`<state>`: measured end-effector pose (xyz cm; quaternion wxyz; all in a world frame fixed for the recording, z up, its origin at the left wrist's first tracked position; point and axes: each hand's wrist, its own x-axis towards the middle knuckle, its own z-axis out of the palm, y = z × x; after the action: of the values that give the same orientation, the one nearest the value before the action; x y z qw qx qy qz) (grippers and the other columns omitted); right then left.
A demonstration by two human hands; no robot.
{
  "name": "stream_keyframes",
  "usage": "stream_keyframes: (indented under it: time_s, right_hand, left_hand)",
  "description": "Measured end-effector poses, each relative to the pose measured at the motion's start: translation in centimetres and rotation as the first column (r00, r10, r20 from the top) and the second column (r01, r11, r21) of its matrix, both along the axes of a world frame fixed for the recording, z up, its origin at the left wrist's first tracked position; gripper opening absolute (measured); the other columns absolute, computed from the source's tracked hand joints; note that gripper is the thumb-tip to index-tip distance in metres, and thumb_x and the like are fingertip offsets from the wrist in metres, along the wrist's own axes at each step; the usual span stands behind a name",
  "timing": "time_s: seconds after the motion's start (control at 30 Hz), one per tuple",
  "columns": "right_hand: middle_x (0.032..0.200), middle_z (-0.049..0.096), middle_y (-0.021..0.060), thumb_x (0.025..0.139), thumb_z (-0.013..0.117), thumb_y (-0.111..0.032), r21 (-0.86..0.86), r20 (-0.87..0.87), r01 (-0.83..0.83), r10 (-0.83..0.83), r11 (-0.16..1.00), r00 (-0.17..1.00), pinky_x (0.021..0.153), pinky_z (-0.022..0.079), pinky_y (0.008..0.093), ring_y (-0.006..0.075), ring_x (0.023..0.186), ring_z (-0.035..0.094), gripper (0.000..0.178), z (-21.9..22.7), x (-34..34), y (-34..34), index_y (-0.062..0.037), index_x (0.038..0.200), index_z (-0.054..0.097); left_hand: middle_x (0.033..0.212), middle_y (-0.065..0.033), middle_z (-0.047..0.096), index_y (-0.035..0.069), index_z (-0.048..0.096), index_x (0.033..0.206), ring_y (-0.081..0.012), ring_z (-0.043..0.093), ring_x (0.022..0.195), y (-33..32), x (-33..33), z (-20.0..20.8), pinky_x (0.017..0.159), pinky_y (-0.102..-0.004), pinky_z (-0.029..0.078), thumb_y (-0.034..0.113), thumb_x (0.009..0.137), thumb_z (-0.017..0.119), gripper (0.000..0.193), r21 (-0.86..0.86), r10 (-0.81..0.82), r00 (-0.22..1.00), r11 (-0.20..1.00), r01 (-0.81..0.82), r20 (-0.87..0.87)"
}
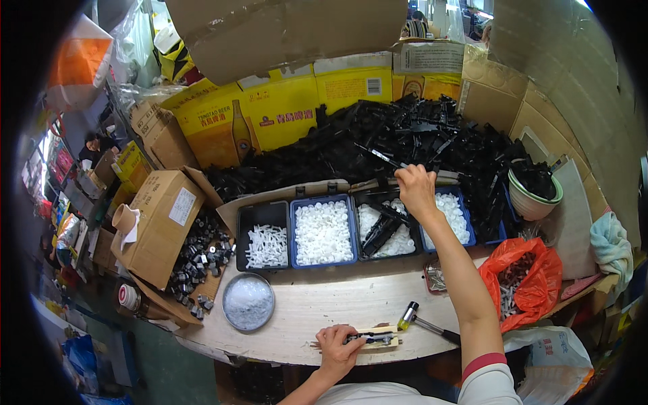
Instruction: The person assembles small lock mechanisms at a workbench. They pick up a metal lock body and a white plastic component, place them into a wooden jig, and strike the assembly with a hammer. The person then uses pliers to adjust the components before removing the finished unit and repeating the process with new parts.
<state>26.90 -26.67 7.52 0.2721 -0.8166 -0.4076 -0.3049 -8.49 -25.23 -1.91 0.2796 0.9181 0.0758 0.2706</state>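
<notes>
Near the table's front edge my left hand (335,352) is closed on a small black part (361,335), which lies on a cream-coloured block (386,337). My right hand (416,187) is stretched out over the bins, its fingers pinching a long thin black plastic strip (381,156) at one end. The strip points up and to the left, in front of a big heap of black plastic parts (432,121). Just right of the block lies a hammer (430,327) with a metal and yellow head.
Bins of white pieces (325,231) stand in a row, with black parts on one. A round dish (248,302) of whitish material is at left, beside a carton (156,226) and dark metallic pieces (196,270). A red bag (523,273) and a bowl (535,194) are at right.
</notes>
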Motion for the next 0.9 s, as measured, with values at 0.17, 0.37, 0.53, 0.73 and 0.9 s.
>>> stream_keyframes:
  time_s: [0.17, 0.37, 0.53, 0.73, 0.9]
  right_hand:
    - [0.082, 0.058, 0.0051, 0.073, 0.059, -0.014, -0.017, 0.009, 0.131, -0.130, 0.991, 0.991, 0.074, 0.035, 0.0433, 0.0244, 0.087, 0.051, 0.009, 2.4, 2.3, 5.0, -0.0092, 0.081, 0.061]
    - [0.089, 0.063, 0.0077, 0.071, 0.062, -0.017, -0.063, -0.539, -0.118, 0.066, 0.991, 0.840, 0.085, 0.037, 0.0508, 0.0277, 0.096, 0.055, 0.019, 3.9, 4.0, 7.4, -0.0130, 0.090, 0.066]
    - [0.081, 0.064, 0.0072, 0.079, 0.058, -0.012, 0.486, -0.639, -0.277, 0.554, 0.829, 0.534, 0.067, 0.047, 0.0283, 0.0168, 0.075, 0.060, 0.017, 4.6, 5.7, 5.1, -0.0023, 0.093, 0.063]
    - [0.071, 0.057, 0.0008, 0.085, 0.055, -0.016, 0.530, -0.807, -0.308, 0.581, 0.790, 0.103, 0.043, 0.041, 0.0198, 0.0070, 0.055, 0.055, 0.025, 8.0, 0.5, -0.2, -0.0030, 0.105, 0.056]
    - [0.070, 0.056, -0.0006, 0.086, 0.055, -0.019, 0.338, -0.892, -0.505, 0.441, 0.795, 0.098, 0.041, 0.040, 0.0177, 0.0045, 0.051, 0.052, 0.022, 5.5, -6.8, -2.5, -0.0042, 0.102, 0.059]
  left_hand:
    - [0.088, -0.0025, 0.055, 0.013, 0.065, 0.076, -0.0206, 0.047, 0.085, -0.1, -0.1, 0.8, 0.076, -0.0377, 0.027, 0.011, 0.063, 0.067, 0.013, 0.024, 0.030, 0.999, 0.999, -0.029, -0.022]
    - [0.090, -0.0004, 0.055, 0.016, 0.066, 0.080, -0.0200, 0.047, 0.090, 0.1, -0.5, -0.3, 0.080, -0.0404, 0.025, 0.011, 0.066, 0.066, 0.014, -0.008, 0.030, 0.998, 0.999, -0.031, -0.051]
    - [0.090, 0.0001, 0.055, 0.017, 0.066, 0.080, -0.0195, 0.047, 0.090, -0.1, -0.3, -0.5, 0.080, -0.0402, 0.025, 0.011, 0.066, 0.067, 0.015, -0.034, 0.021, 0.999, 0.999, -0.022, -0.044]
    - [0.088, -0.0002, 0.054, 0.015, 0.065, 0.080, -0.0202, 0.046, 0.088, -0.1, 0.0, 0.0, 0.078, -0.0390, 0.026, 0.012, 0.066, 0.067, 0.014, 0.002, 0.012, 1.000, 1.000, -0.012, 0.023]
    - [0.086, -0.0052, 0.057, 0.008, 0.061, 0.086, -0.0243, 0.048, 0.085, 1.0, 0.4, 2.0, 0.075, -0.0364, 0.031, 0.015, 0.067, 0.069, 0.022, -0.223, 0.133, 0.989, 0.968, -0.114, 0.070]
